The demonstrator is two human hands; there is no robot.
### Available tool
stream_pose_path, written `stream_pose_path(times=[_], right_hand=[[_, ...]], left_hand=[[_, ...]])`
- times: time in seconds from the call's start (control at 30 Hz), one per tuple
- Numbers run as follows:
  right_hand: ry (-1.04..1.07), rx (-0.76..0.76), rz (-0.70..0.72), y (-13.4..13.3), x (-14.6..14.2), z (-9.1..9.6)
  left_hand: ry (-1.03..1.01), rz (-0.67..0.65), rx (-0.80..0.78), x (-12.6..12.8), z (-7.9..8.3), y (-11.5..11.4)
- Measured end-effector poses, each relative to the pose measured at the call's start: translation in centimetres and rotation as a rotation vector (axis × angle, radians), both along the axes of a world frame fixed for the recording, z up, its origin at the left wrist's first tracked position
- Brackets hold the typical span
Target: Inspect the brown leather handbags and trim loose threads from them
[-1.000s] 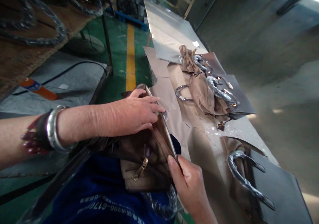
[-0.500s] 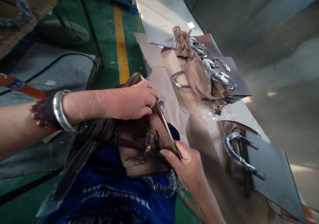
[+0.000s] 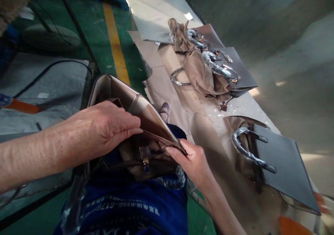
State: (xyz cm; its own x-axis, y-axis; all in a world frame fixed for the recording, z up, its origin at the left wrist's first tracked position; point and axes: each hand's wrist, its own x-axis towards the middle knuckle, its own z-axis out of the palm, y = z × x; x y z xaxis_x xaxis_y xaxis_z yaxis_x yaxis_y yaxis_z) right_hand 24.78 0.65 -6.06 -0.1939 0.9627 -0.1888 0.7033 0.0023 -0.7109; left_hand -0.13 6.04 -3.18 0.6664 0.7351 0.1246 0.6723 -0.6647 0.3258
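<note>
A brown handbag (image 3: 146,120) rests on my lap over the blue apron (image 3: 125,200), its top spread apart so the pale inside shows. My left hand (image 3: 112,125) pinches the near edge of the opening, thumb against fingers. At the bag's right corner my right hand (image 3: 191,162) grips the edge, thumb on the near side. Below, brown lining hangs out with a zip pull (image 3: 146,162) on it. A plastic-wrapped handle (image 3: 176,179) sticks out beneath the lining. The bag's lower part is hidden by my left arm and the lining.
On the paper-covered table (image 3: 208,134) to the right lie a dark handbag (image 3: 284,165) and further brown handbags (image 3: 240,68) with wrapped handles and lining pulled out. An orange-handled tool (image 3: 23,104) is on the grey surface at left. A yellow line (image 3: 114,41) crosses the green floor.
The bag's mouth has opened wide, showing its inside. My left hand has drawn back toward me and left with the near edge. My right hand keeps its hold at the corner.
</note>
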Motion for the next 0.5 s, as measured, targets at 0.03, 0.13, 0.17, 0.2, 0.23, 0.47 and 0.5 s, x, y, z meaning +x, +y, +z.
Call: stream_pose_path(times=[0.03, 0.13, 0.17, 0.2, 0.23, 0.47, 0.5], right_hand=[[-0.006, 0.004, 0.000, 0.0, -0.1, 0.1], [-0.008, 0.011, 0.002, -0.1, -0.3, 0.3], [-0.005, 0.010, -0.001, -0.2, -0.3, 0.3], [-0.005, 0.011, -0.006, -0.2, -0.4, 0.3], [-0.006, 0.013, -0.012, -0.2, -0.5, 0.4], [-0.034, 0.012, -0.020, -0.2, -0.5, 0.5], [-0.037, 0.003, -0.019, -0.2, -0.4, 0.6]], left_hand=[[0.041, 0.006, 0.017, 0.0, 0.0, -0.2], [0.129, 0.038, 0.013, 0.3, 0.1, -0.5], [0.152, 0.022, 0.002, 0.5, 0.0, -0.6], [0.161, -0.006, -0.004, 0.7, -0.1, -0.6], [0.152, -0.040, 0.004, 1.0, -0.2, -0.6], [-0.043, -0.130, 0.075, 2.3, -1.4, -0.3], [-0.077, -0.140, 0.054, 2.4, -1.5, -0.3]])
